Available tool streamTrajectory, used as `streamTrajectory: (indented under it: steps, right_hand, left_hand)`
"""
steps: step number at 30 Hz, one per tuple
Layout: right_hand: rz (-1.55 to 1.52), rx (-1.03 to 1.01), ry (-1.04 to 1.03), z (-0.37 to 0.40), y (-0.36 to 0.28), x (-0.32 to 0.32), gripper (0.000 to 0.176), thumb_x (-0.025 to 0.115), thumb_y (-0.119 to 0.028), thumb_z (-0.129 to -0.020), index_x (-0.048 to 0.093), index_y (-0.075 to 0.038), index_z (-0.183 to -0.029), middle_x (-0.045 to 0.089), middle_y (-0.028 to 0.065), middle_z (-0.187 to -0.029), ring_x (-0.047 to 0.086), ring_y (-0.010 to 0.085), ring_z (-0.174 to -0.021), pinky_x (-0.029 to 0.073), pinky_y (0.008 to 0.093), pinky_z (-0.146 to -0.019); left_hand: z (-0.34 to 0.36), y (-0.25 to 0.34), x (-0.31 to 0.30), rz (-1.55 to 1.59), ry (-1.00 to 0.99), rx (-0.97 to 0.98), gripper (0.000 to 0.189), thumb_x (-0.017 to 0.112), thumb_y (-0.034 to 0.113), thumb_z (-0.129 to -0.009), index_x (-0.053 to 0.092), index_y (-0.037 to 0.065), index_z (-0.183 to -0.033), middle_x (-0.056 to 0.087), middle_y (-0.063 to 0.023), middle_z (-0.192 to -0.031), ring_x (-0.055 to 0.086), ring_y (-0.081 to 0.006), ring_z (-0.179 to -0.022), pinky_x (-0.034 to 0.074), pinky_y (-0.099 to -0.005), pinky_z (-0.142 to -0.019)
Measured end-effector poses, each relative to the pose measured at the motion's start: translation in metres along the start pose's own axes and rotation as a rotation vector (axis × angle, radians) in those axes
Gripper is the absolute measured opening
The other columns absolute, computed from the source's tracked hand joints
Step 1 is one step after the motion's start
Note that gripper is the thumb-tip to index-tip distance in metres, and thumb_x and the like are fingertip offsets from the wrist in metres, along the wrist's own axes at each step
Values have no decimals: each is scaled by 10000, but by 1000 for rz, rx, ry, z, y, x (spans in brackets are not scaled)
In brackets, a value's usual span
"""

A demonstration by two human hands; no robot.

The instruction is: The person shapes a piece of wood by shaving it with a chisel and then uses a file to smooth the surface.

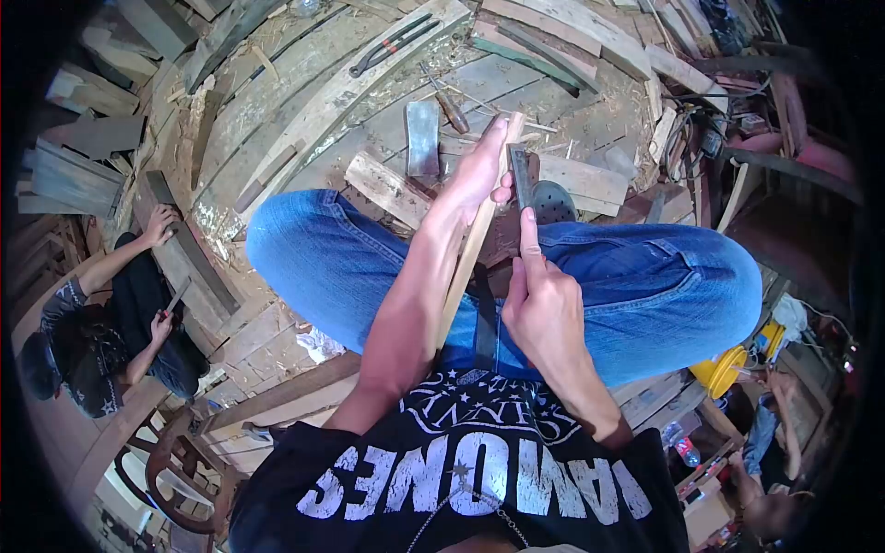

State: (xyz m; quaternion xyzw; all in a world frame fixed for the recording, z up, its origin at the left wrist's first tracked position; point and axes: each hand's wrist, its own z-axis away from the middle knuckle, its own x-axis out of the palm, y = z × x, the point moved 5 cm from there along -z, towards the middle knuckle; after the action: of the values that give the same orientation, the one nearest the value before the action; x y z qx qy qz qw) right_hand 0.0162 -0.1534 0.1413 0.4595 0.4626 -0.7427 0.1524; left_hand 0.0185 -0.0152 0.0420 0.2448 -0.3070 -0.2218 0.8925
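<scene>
A long, narrow wooden strip (461,267) slants up from my lap, past my crossed legs. My left hand (479,170) grips it near its upper end, thumb along the wood. In my right hand (546,300) is a flat-bladed metal tool (521,175), its handle hidden in the palm and my index finger stretched along it. The dark blade lies right beside the strip, close to my left fingertips. Beyond my hands, a wooden-handled tool (450,109) and a flat grey metal piece (422,138) lie on the floor.
Pincers (395,46) rest on a curved board (346,88). Offcuts (387,189) and shavings surround my legs. At left, a person (101,323) holds a blade beside a thick beam (189,253). Another person (765,442) is at lower right, near a yellow object (719,371).
</scene>
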Motion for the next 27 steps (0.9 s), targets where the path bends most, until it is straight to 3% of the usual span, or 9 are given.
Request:
streamTrajectory:
  steps: [3,6,8,13,15,16,19,20,27]
  right_hand:
    - [-2,52,-38,-1,2,3,620,560,49,-830,360,49,-1417,612,228,-689,615,360,-551,487,440,-524]
    - [-78,22,49,-10,4,9,606,557,45,-830,366,69,-1404,603,228,-653,615,365,-535,488,438,-518]
    - [-69,40,36,-15,3,10,601,557,41,-830,370,74,-1400,593,229,-625,612,369,-521,487,440,-513]
    - [-99,20,30,-29,-1,9,580,547,18,-841,377,81,-1392,575,250,-585,606,383,-496,488,471,-515]
    - [62,83,229,-66,6,-13,600,555,-1,-849,353,66,-1410,604,220,-602,619,356,-504,492,438,-502]
    - [-217,293,142,-86,4,-40,597,552,-35,-862,355,35,-1422,612,212,-609,619,353,-518,488,421,-507]
    - [-22,85,231,-83,6,-49,531,529,-35,-870,399,85,-1370,602,250,-620,641,391,-583,508,457,-564]
    - [-15,73,242,-73,12,-43,527,536,-32,-866,417,57,-1372,589,260,-632,630,416,-594,500,459,-587]
    - [-194,149,67,-17,5,-36,513,556,-25,-886,452,-20,-1388,538,226,-565,597,361,-494,462,408,-498]
  left_hand:
    - [1,0,3,-18,-2,-2,441,350,474,-1019,536,74,-1001,451,-5,-666,399,-76,-501,305,-218,-381]
    - [0,-6,7,33,-60,-42,427,325,466,-1026,526,93,-977,432,6,-655,380,-69,-493,293,-212,-380]
    - [-4,-3,5,74,-16,36,467,376,497,-1005,513,96,-809,406,16,-543,329,-74,-384,267,-224,-346]
    - [-10,0,-6,-15,-34,10,533,264,506,-1025,522,98,-798,431,10,-589,369,-94,-434,287,-244,-377]
    - [-3,-22,24,-58,239,193,544,283,531,-1015,533,109,-780,434,9,-570,386,-106,-423,302,-261,-385]
    - [8,-50,23,-288,-174,-58,552,301,561,-1001,538,103,-804,444,3,-565,405,-105,-429,312,-264,-398]
    - [-4,-22,2,19,55,-23,451,344,473,-1020,579,103,-915,401,47,-517,350,-78,-360,253,-234,-321]
    - [-2,-18,0,41,-118,-21,478,317,508,-1015,450,135,-747,378,37,-500,332,-73,-350,246,-233,-319]
    - [0,-6,-4,151,-180,-23,524,312,531,-1007,440,115,-716,361,22,-487,327,-85,-341,264,-228,-325]
